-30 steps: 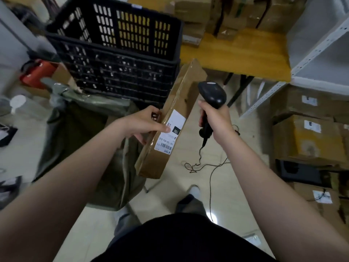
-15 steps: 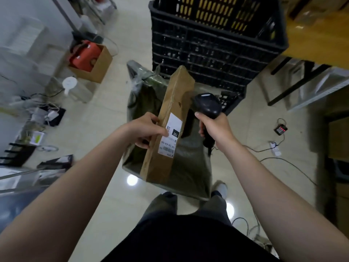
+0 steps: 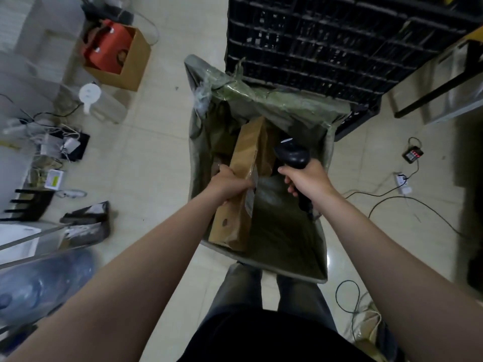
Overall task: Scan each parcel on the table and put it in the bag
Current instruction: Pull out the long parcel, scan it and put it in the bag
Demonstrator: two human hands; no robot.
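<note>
The black plastic lattice crate (image 3: pixel 326 48) stands on the floor at the far side of the scene. The olive-green woven bag (image 3: pixel 285 231) stands open against it, mouth upward, directly below both hands.

The long, flat brown cardboard parcel (image 3: pixel 245 163) is over the left half of the bag mouth. Its long axis runs from the near rim toward the far side, with the far end pointing down into the opening. Whether that end touches the contents cannot be determined.

The left hand (image 3: pixel 230 181) grasps the parcel at about mid-length, fingers wrapped over its left edge. The right hand (image 3: pixel 305 178) is clenched around the grip of the black handheld barcode scanner (image 3: pixel 292 155), just beside the parcel on its right. The white shipping label (image 3: pixel 250 202) sits on the parcel's right face, toward the scanner.

Assessment: the step in hand is placement. The left hand alone carries the parcel, and the bag lies straight beneath it.
</note>
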